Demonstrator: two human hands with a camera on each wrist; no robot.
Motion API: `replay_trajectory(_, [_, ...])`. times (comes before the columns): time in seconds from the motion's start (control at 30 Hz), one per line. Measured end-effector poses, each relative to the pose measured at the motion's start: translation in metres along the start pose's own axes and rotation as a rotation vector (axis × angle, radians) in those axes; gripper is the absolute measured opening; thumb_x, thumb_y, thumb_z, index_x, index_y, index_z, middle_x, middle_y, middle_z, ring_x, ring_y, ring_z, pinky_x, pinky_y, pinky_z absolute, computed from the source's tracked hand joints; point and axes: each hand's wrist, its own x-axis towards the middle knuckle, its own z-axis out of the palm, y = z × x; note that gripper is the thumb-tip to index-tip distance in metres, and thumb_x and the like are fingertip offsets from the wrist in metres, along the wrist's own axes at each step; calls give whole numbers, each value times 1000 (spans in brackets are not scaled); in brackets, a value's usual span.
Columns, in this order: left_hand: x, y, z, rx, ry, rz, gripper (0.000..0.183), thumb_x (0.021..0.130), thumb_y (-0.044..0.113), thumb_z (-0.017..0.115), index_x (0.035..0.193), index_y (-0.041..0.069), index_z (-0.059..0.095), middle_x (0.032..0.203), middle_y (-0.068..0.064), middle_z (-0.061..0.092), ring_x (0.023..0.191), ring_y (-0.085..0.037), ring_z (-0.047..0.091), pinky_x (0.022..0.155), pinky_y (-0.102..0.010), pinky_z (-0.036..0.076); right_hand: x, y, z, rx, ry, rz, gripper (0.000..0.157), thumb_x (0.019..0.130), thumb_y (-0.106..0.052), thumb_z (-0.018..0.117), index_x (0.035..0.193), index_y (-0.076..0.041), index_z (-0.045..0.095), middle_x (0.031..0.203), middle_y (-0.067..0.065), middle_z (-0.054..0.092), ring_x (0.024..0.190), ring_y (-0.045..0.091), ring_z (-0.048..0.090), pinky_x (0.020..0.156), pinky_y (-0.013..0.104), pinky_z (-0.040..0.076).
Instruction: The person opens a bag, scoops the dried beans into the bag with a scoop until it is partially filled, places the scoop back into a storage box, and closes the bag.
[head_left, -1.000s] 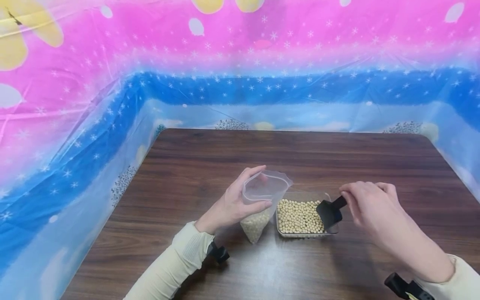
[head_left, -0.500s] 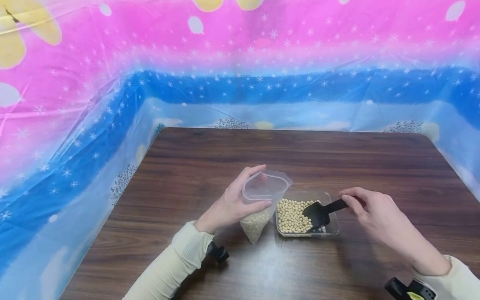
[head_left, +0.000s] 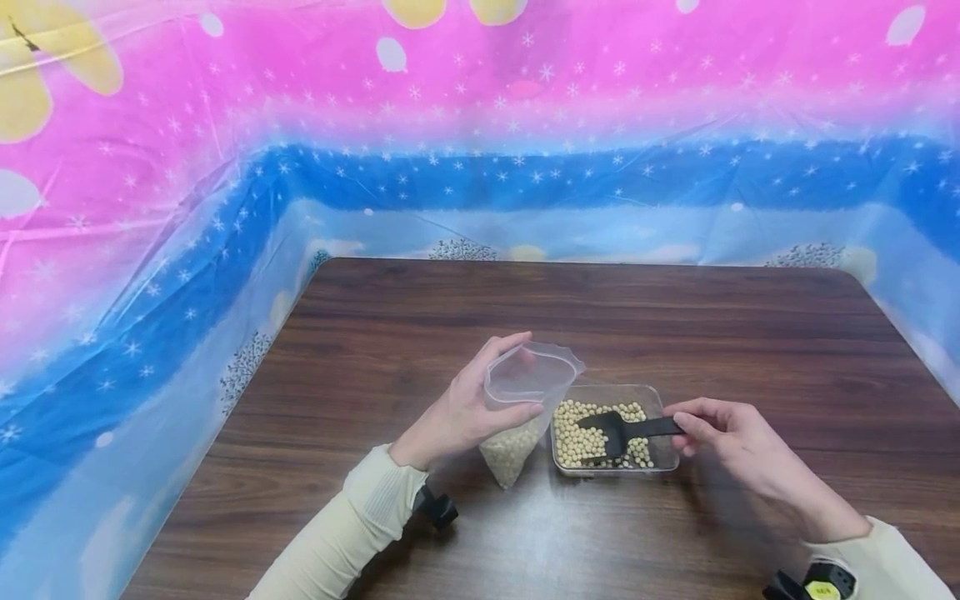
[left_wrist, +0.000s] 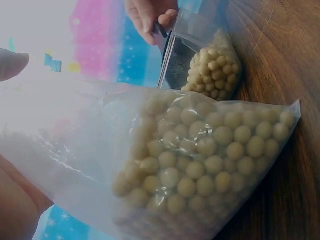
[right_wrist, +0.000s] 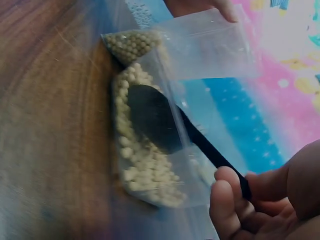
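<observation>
In the head view my left hand grips a clear plastic pouch near its top, thumb on the near side, with its mouth spread wide. Pale round beans fill the pouch's lower part, seen close in the left wrist view. My right hand pinches the handle of a black scoop. The scoop's blade is among the beans in a clear rectangular container, just right of the pouch. In the right wrist view, thumb and fingers close on the handle's end; the scoop's inside is not clearly visible.
The container and pouch stand on a dark wood-grain table. A patterned pink and blue cloth hangs behind and along its left side. Black wrist devices are strapped on both forearms, such as the left one.
My right hand has moved left and lower, pushing the scoop from the container's right side toward its middle. Beans have shifted around the blade. My left hand and the pouch have stayed still.
</observation>
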Motion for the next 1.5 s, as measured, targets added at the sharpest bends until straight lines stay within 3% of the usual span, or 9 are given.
replay_trajectory(0.27, [0, -2, 0, 26, 1, 15, 77, 85, 18, 77, 147, 29, 34, 129, 0, 50, 111, -21, 56, 91, -35, 52, 3, 16, 5, 76, 67, 43, 32, 103, -13, 47, 123, 10, 55, 84, 9, 66, 73, 10, 60, 67, 24, 50])
replay_trajectory(0.53, [-1, -2, -1, 24, 0, 28, 76, 85, 16, 77, 147, 26, 35, 129, -1, 50, 111, -21, 57, 91, -35, 52, 7, 31, -7, 273, 52, 122, 41, 104, -19, 45, 130, 13, 47, 85, -1, 63, 76, 6, 59, 74, 21, 52])
replay_trajectory(0.7, [-1, 0, -1, 15, 1, 21, 75, 85, 15, 77, 147, 26, 35, 128, -1, 50, 110, -21, 57, 90, -35, 53, 4, 26, -21, 317, 44, 146, 45, 104, -28, 46, 134, 6, 45, 88, -2, 64, 80, 9, 60, 79, 24, 49])
replay_trajectory(0.9, [-1, 0, -1, 20, 7, 23, 75, 85, 16, 77, 146, 27, 35, 128, -1, 51, 110, -20, 58, 90, -34, 52, -1, 12, -43, 559, 51, -4, 21, 100, -23, 54, 115, -13, 64, 84, -1, 66, 78, 9, 61, 74, 21, 49])
replay_trajectory(1.0, [-2, 1, -1, 17, 8, 24, 75, 85, 16, 77, 147, 26, 35, 129, -1, 51, 109, -20, 58, 90, -34, 53, -4, 0, -53, 614, 55, -78, 18, 100, -20, 53, 112, -16, 67, 85, 0, 67, 79, 9, 62, 73, 20, 51])
replay_trajectory(1.27, [-1, 1, -2, 20, 8, 20, 74, 85, 16, 76, 146, 26, 36, 129, -1, 51, 109, -20, 58, 91, -35, 52, -9, -38, -61, 585, 87, -190, 28, 101, -19, 51, 125, -5, 59, 94, 1, 64, 84, 12, 61, 77, 20, 50])
replay_trajectory(1.4, [-1, 0, -2, 10, 8, 21, 75, 85, 15, 77, 147, 26, 36, 129, -2, 51, 110, -21, 58, 92, -35, 52, -9, -57, -58, 613, 94, -268, 26, 101, -12, 50, 123, -1, 61, 95, 2, 64, 85, 12, 62, 79, 20, 49])
replay_trajectory(1.5, [-1, 0, -2, 2, 7, 21, 76, 85, 15, 77, 147, 25, 35, 129, -2, 51, 109, -22, 58, 92, -35, 52, -10, -72, -53, 547, 140, -273, 25, 101, -13, 52, 122, -4, 63, 92, 1, 67, 85, 11, 63, 80, 19, 49])
